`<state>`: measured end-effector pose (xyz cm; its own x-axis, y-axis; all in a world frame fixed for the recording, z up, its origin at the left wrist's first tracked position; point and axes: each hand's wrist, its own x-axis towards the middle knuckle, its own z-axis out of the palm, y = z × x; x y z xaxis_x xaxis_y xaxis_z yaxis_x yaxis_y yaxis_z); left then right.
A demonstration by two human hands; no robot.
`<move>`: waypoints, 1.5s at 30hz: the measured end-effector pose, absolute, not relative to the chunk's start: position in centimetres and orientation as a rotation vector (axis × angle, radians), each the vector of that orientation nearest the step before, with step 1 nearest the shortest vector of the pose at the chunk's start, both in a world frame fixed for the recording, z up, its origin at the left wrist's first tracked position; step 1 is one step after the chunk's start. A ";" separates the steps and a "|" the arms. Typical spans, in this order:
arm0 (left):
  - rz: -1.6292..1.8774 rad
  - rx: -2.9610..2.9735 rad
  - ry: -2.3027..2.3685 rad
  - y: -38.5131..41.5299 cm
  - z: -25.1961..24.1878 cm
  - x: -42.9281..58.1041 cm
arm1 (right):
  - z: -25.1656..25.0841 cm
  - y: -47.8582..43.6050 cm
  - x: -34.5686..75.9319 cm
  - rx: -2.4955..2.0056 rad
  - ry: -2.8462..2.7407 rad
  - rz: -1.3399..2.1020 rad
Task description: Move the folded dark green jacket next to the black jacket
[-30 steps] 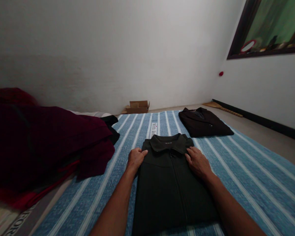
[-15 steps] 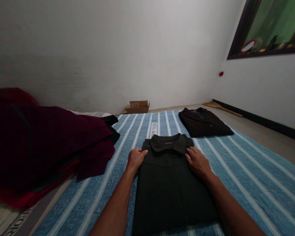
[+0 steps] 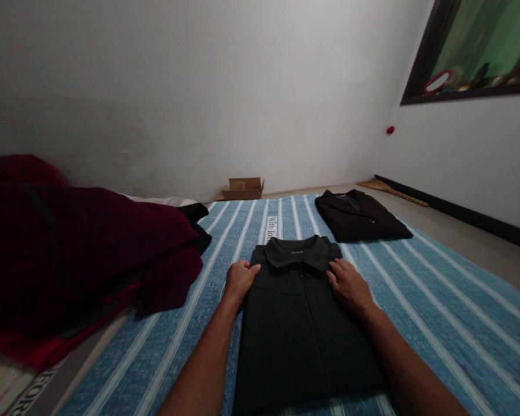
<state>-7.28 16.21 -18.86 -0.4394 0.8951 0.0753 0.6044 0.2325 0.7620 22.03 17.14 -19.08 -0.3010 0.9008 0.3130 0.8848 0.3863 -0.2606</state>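
A dark green zip-up jacket (image 3: pixel 286 329) lies folded into a rectangle in front of me, its collar pointing away. My left hand (image 3: pixel 241 278) grips its left edge just below the collar, thumb on top and the other fingers mostly hidden beneath. On the opposite edge, my right hand (image 3: pixel 348 284) is closed on the fabric with its fingertips near the collar. Beneath the jacket is a blue and white striped bed sheet (image 3: pixel 420 289). Farther off to the right rests a folded dark brown garment (image 3: pixel 364 219).
Heaped clothes, with a purple garment (image 3: pixel 112 237) on top, lie at the left. An open cardboard box (image 3: pixel 242 189) stands by the back wall (image 3: pixel 242 86). Along the right wall, a broom-like thing (image 3: pixel 392 190) lies on the floor. A dark-framed window (image 3: pixel 481 52) is at upper right.
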 end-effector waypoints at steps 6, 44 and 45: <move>1.052 1.392 2.143 16.1 -18.5 -7.1 | -18.8 17.0 22.0 -1.546 -2.240 0.079; 1.016 1.402 2.165 16.1 -18.3 -7.0 | -18.9 17.1 22.0 -1.560 -2.238 0.081; 1.019 1.399 2.165 16.1 -18.4 -7.1 | -18.9 17.1 22.0 -1.555 -2.240 0.083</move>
